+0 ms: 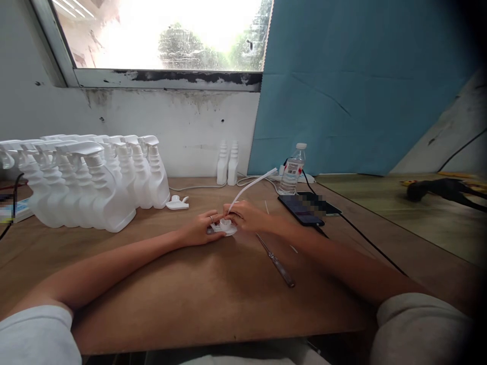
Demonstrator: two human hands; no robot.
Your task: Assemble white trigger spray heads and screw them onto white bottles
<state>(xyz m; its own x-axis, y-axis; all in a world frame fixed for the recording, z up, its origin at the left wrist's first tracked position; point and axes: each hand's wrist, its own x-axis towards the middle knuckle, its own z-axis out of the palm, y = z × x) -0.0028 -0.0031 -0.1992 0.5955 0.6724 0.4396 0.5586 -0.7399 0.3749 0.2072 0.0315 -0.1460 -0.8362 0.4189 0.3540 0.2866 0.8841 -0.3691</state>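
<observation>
The spray bottles are all white. The little spray head between the hands is white too, and so is its thin tube. The table is brown wood. The phone is black. The big sheet on the wall is blue.

wooden table | bright window (glare) | stained white wall | blue sheet right
</observation>
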